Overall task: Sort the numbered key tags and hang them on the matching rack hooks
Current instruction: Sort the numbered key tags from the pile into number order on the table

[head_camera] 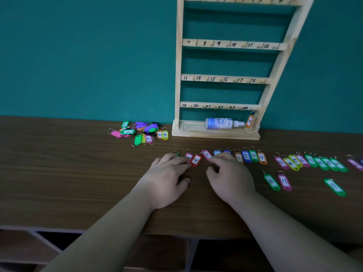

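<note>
A wooden rack (227, 45) with numbered hooks leans on the teal wall; an orange tag 24 (249, 121) hangs at its lower right. A row of numbered tags lies on the table in front of it, from the red tag 4 (196, 160) and pink tag 5 (206, 154) to the orange tag 11 (262, 158) and beyond. My left hand (169, 173) lies flat, fingertips on a pink tag (189, 156) beside tag 4. My right hand (228, 173) rests with fingertips by tag 5 and covers part of the row. An unsorted heap of tags (140, 132) sits left of the rack.
A white spray bottle (222, 123) lies on the rack's base. More tags run along the right, with the green tag 10 (271, 181), pink tag 11 (284, 181) and a green tag (334, 186) nearer me. The table's front edge (176, 231) has shelves below.
</note>
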